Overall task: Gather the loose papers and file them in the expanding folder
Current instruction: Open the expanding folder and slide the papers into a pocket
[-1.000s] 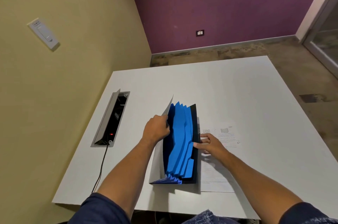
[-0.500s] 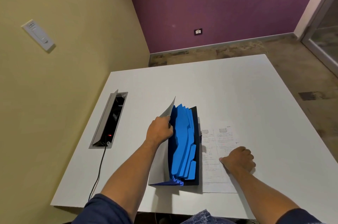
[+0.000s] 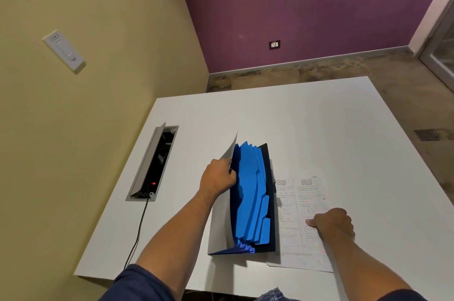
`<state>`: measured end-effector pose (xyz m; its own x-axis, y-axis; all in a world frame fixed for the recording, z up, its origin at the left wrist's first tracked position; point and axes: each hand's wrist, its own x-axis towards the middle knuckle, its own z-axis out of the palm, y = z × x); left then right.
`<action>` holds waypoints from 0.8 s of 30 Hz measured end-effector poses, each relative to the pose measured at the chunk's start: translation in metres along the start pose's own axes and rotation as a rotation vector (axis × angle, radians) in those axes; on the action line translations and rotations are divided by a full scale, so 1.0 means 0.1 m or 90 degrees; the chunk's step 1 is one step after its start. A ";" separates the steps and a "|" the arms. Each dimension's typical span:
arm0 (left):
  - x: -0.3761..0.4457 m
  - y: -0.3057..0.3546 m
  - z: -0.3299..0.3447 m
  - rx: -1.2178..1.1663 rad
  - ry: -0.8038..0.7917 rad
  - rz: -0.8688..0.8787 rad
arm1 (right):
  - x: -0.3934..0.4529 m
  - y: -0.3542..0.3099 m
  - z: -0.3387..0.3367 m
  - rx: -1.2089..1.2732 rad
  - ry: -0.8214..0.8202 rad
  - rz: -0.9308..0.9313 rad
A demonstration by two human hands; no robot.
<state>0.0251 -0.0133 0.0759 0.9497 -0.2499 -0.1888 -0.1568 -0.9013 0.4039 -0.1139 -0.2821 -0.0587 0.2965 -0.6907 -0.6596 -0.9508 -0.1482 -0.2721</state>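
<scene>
An expanding folder (image 3: 253,197) with blue tabbed dividers stands open on the white table (image 3: 294,124), its grey front cover pulled to the left. My left hand (image 3: 217,175) grips the top edge of that cover. A small stack of printed papers (image 3: 294,222) lies flat just right of the folder, near the table's front edge. My right hand (image 3: 331,223) rests curled on the papers with the thumb pressed on the top sheet; whether it pinches the sheet is unclear.
A recessed power box (image 3: 153,165) with its lid raised and a red light sits in the table at the left, with a black cable (image 3: 137,232) running off the front edge. Yellow wall on the left, purple wall behind.
My right hand has left the folder's right side and moved right and down onto the papers, fingers curling. My left hand keeps holding the cover.
</scene>
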 end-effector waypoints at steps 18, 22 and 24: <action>0.03 -0.05 -0.01 -0.008 0.016 -0.007 | -0.28 -0.12 0.16 -0.100 0.168 -0.075; 0.02 -0.07 -0.02 -0.004 0.023 -0.001 | -0.15 -0.12 0.09 -0.054 0.091 -0.014; 0.02 -0.07 -0.03 -0.003 0.027 0.001 | -0.07 -0.11 0.05 -0.031 0.050 -0.003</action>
<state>0.0285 -0.0062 0.0749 0.9602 -0.2360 -0.1492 -0.1573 -0.8988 0.4091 -0.1051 -0.2728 -0.0547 0.2948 -0.7425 -0.6014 -0.9532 -0.1842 -0.2398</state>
